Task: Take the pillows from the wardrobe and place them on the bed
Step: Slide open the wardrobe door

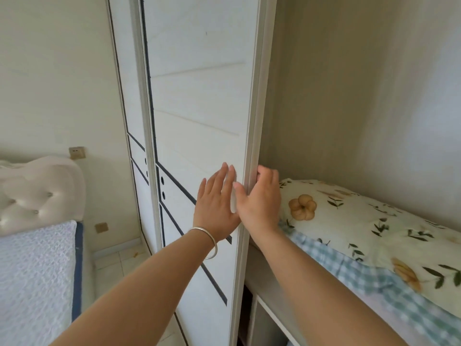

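Observation:
The white sliding wardrobe door stands in the middle, its right edge meeting the open compartment. My left hand, with a silver bangle on the wrist, lies flat and open against the door face. My right hand curls its fingers around the door's right edge. On the wardrobe shelf to the right lies a floral pillow on top of a blue-and-white checked pillow. The bed, covered in white textured fabric, is at the lower left.
A padded cream headboard rises behind the bed. Two wall sockets sit on the left wall. Pale floor tiles show between bed and wardrobe. A lower wardrobe compartment opens under the shelf.

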Action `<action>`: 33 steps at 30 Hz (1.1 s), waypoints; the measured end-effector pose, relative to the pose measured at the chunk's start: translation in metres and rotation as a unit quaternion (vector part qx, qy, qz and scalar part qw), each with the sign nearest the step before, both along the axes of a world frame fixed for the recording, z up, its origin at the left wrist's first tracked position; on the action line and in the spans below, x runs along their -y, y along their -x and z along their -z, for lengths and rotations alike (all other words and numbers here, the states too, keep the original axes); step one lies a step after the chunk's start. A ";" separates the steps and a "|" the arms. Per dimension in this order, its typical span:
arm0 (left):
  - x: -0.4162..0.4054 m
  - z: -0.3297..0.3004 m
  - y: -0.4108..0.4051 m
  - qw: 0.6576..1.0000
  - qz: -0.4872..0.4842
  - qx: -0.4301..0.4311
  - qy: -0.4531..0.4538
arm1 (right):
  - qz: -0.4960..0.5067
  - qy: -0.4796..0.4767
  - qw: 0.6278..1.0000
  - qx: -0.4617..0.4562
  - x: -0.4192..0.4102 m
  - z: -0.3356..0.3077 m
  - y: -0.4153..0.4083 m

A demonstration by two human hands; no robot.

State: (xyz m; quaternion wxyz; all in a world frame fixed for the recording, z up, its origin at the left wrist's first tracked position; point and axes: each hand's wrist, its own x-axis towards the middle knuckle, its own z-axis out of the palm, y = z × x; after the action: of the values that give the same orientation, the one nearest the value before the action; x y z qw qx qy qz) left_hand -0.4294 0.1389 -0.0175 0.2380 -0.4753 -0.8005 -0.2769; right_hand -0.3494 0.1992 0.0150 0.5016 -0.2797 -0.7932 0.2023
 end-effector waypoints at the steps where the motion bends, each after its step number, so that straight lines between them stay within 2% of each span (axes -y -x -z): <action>1: -0.002 -0.001 0.008 1.000 -0.002 0.006 -0.004 | -0.007 0.000 1.000 0.002 -0.002 0.000 0.011; 9: -0.019 0.002 0.068 0.998 -0.048 0.016 -0.032 | -0.045 -0.004 0.999 -0.015 -0.015 0.001 0.076; 20: -0.017 -0.002 0.125 0.999 -0.030 0.028 -0.024 | -0.026 0.000 1.000 -0.013 -0.017 -0.001 0.132; 33: -0.026 0.010 0.142 0.999 -0.013 0.029 -0.037 | -0.005 -0.013 1.000 -0.001 -0.020 0.000 0.149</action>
State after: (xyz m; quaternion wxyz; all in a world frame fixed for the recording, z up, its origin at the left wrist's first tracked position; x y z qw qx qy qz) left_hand -0.5715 0.1651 -0.0273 0.2358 -0.4478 -0.8023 -0.3167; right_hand -0.4983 0.2192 0.0148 0.5048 -0.2691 -0.7968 0.1948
